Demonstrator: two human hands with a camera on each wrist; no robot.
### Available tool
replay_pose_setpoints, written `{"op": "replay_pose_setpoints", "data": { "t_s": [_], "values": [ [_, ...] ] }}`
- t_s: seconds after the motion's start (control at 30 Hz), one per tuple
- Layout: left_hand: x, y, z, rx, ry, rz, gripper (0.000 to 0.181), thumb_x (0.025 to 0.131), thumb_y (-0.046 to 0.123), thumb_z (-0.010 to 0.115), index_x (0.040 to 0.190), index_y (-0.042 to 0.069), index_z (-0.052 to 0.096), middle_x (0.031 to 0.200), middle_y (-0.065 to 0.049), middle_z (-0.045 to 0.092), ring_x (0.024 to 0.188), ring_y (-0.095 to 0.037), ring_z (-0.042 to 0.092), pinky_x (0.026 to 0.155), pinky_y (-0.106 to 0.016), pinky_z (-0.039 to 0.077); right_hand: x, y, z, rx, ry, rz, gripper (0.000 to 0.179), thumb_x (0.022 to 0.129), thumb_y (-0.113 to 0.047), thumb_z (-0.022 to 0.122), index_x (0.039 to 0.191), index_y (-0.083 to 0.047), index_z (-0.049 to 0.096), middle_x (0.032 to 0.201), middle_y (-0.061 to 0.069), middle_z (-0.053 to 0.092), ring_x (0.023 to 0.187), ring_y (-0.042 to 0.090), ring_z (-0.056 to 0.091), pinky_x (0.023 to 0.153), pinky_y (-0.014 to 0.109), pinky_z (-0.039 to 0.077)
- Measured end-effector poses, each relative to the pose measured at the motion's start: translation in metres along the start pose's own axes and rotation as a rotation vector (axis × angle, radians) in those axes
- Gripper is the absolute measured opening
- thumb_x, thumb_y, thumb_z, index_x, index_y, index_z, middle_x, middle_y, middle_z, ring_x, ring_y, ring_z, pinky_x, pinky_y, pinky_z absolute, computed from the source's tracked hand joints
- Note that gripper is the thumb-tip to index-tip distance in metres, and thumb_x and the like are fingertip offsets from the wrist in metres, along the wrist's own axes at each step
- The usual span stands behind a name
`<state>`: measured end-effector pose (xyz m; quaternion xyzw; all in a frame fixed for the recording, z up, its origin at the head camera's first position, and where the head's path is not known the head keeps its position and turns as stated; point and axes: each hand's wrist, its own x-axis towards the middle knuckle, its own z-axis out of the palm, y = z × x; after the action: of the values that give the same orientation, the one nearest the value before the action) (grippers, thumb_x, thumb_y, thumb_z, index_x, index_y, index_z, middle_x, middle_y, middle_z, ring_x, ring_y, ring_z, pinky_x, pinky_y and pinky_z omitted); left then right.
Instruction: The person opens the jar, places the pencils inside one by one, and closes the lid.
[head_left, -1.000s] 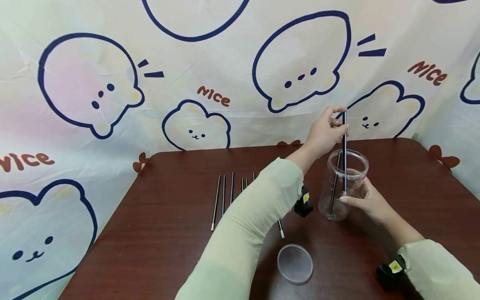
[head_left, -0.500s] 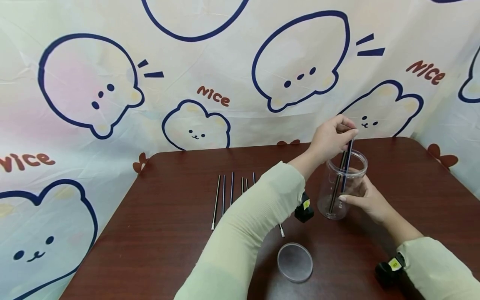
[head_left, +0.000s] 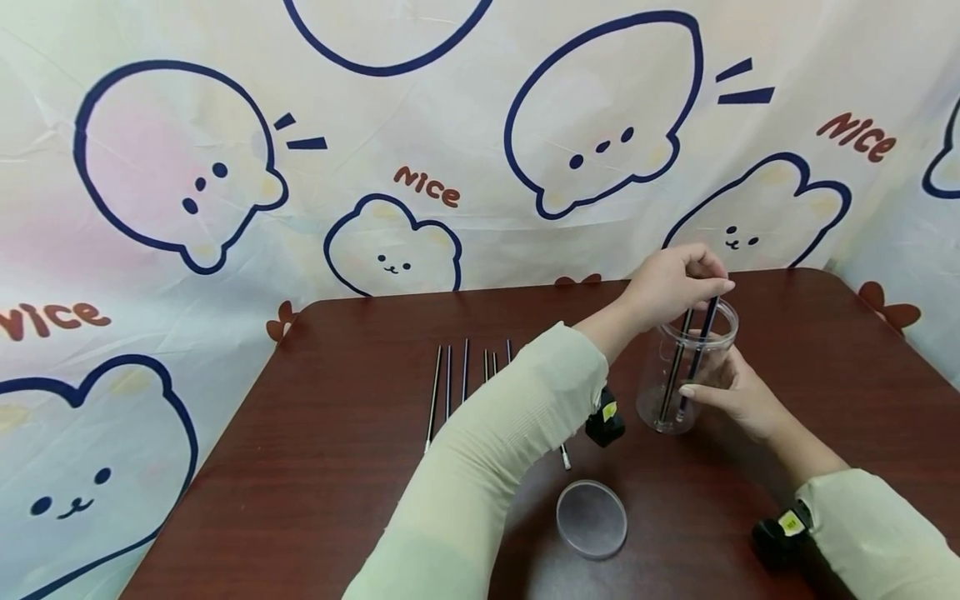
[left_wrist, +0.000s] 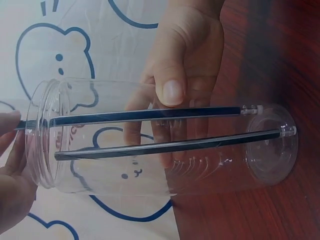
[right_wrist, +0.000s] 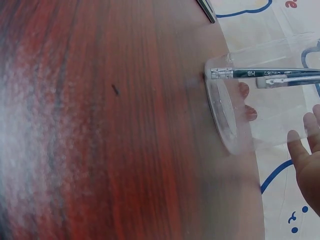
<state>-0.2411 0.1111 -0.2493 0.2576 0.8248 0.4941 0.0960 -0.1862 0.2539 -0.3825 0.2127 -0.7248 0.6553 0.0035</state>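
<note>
In the head view my left hand (head_left: 678, 283) is above the mouth of a clear jar (head_left: 651, 379), pinching the top of a dark pencil (head_left: 699, 350) that slants down inside. A second pencil (left_wrist: 170, 148) leans in the jar, its eraser end at the bottom. The held pencil (left_wrist: 150, 116) also points eraser end down, and in the left wrist view that end sits a little higher than the other's. My right hand (head_left: 738, 396) grips the upright jar from the right side, thumb in front and fingers behind the wall.
Several pencils (head_left: 433, 400) lie roughly side by side on the brown table (head_left: 300, 483), partly hidden by my left sleeve. A round clear lid (head_left: 592, 519) lies nearer to me, left of the jar. A patterned cloth (head_left: 420, 125) hangs behind the table.
My left hand has come down and slightly right, lowering the pencil from above the rim deeper into the jar. The right hand and jar have stayed put.
</note>
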Motion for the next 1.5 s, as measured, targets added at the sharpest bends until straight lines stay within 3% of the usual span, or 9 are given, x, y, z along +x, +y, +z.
{"op": "replay_pose_setpoints", "data": {
  "t_s": [0.3, 0.43, 0.57, 0.67, 0.87, 0.97, 1.13, 1.33, 1.5],
  "values": [
    [0.001, 0.002, -0.003, 0.238, -0.119, 0.005, 0.007, 0.081, 0.025, 0.061, 0.081, 0.019, 0.057, 0.073, 0.012, 0.058, 0.066, -0.005, 0.055, 0.054, -0.018, 0.041, 0.001, 0.000, -0.001, 0.010, 0.002, 0.012, 0.058, 0.080, 0.009, 0.052, 0.125, -0.018, 0.027, 0.100, -0.001, 0.053, 0.084, 0.009, 0.053, 0.064, 0.025, 0.047],
    [0.003, 0.004, -0.003, 0.377, -0.171, 0.024, 0.007, 0.082, 0.025, 0.059, 0.081, 0.018, 0.058, 0.072, 0.009, 0.058, 0.064, -0.005, 0.052, 0.052, -0.017, 0.040, 0.001, -0.001, -0.001, 0.024, -0.016, 0.000, 0.057, 0.081, 0.008, 0.052, 0.125, -0.018, 0.027, 0.099, -0.001, 0.052, 0.085, 0.009, 0.053, 0.064, 0.024, 0.047],
    [0.004, 0.007, -0.001, 0.506, -0.191, 0.035, 0.008, 0.083, 0.026, 0.057, 0.082, 0.018, 0.058, 0.074, 0.008, 0.057, 0.061, -0.005, 0.049, 0.051, -0.016, 0.038, 0.002, 0.000, -0.002, 0.004, -0.015, 0.008, 0.059, 0.081, 0.008, 0.052, 0.127, -0.017, 0.024, 0.101, -0.004, 0.051, 0.086, 0.008, 0.053, 0.065, 0.024, 0.046],
    [0.004, 0.009, -0.003, 0.540, -0.172, 0.036, 0.009, 0.084, 0.028, 0.056, 0.083, 0.019, 0.058, 0.075, 0.009, 0.055, 0.061, -0.005, 0.048, 0.051, -0.016, 0.038, 0.002, 0.001, -0.003, -0.020, -0.010, 0.015, 0.062, 0.081, 0.007, 0.052, 0.130, -0.015, 0.021, 0.104, -0.004, 0.050, 0.087, 0.007, 0.052, 0.065, 0.024, 0.046],
    [0.001, 0.008, -0.013, 0.411, -0.056, 0.056, 0.015, 0.086, 0.031, 0.052, 0.081, 0.017, 0.056, 0.074, 0.007, 0.053, 0.063, -0.006, 0.046, 0.051, -0.017, 0.037, 0.003, 0.002, -0.004, 0.042, -0.023, -0.010, 0.063, 0.081, 0.009, 0.051, 0.130, -0.014, 0.020, 0.113, -0.004, 0.049, 0.098, 0.004, 0.050, 0.071, 0.021, 0.045],
    [-0.002, 0.006, -0.019, 0.349, -0.038, 0.069, 0.015, 0.087, 0.030, 0.051, 0.082, 0.017, 0.056, 0.075, 0.006, 0.054, 0.065, -0.006, 0.046, 0.053, -0.018, 0.037, 0.004, 0.002, -0.003, 0.086, -0.034, -0.028, 0.062, 0.080, 0.011, 0.050, 0.130, -0.014, 0.021, 0.116, -0.002, 0.049, 0.102, 0.005, 0.049, 0.074, 0.021, 0.044],
    [-0.011, -0.006, -0.035, 0.241, -0.095, 0.055, 0.015, 0.087, 0.029, 0.052, 0.088, 0.015, 0.058, 0.083, 0.006, 0.055, 0.073, -0.007, 0.049, 0.059, -0.019, 0.040, 0.005, 0.005, -0.001, 0.102, -0.033, -0.049, 0.063, 0.080, 0.013, 0.050, 0.130, -0.013, 0.022, 0.118, 0.000, 0.048, 0.103, 0.006, 0.048, 0.076, 0.021, 0.043],
    [-0.023, -0.029, -0.059, 0.107, -0.181, 0.015, 0.019, 0.087, 0.025, 0.051, 0.098, 0.010, 0.057, 0.090, -0.003, 0.055, 0.080, -0.011, 0.051, 0.066, -0.019, 0.043, 0.004, 0.007, 0.002, 0.102, -0.015, -0.069, 0.062, 0.077, 0.016, 0.050, 0.128, -0.012, 0.025, 0.117, 0.000, 0.049, 0.104, 0.007, 0.048, 0.077, 0.020, 0.043],
    [-0.034, -0.050, -0.078, 0.068, -0.172, -0.022, 0.020, 0.087, 0.024, 0.051, 0.099, 0.008, 0.056, 0.089, -0.006, 0.055, 0.084, -0.017, 0.052, 0.070, -0.020, 0.043, 0.002, 0.005, 0.002, 0.106, 0.013, -0.074, 0.062, 0.076, 0.017, 0.051, 0.126, -0.012, 0.028, 0.114, 0.000, 0.051, 0.102, 0.007, 0.049, 0.076, 0.020, 0.043]
  ]
}}
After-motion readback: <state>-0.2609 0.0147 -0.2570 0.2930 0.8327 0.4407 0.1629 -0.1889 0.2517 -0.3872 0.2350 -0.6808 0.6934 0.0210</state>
